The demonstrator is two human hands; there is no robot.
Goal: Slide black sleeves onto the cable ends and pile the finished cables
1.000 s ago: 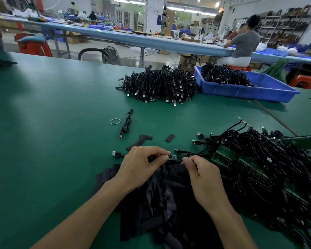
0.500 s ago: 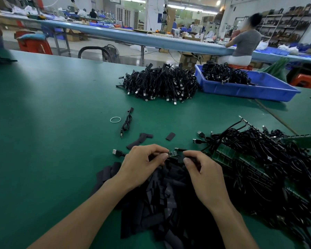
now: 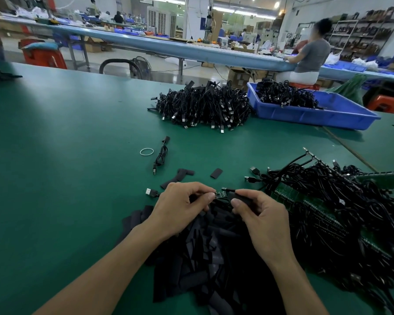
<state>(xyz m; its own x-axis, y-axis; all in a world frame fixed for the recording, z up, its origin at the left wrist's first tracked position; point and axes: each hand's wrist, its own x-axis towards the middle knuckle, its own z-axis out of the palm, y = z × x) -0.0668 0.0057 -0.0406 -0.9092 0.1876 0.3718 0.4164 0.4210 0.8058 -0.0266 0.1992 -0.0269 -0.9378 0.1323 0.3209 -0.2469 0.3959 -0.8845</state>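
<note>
One cable end (image 3: 219,194) lying left-right, left hand (image 3: 180,205) pinching it, right hand (image 3: 262,214) pinching sleeve (image 3: 237,197).

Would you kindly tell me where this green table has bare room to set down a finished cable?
The broad left stretch of the green table is bare, from the rubber band leftward. A smaller strip lies between the cable pile and the lone coiled cable. Crowded: the sleeve heap in front, and the tangled cables at right.
</note>
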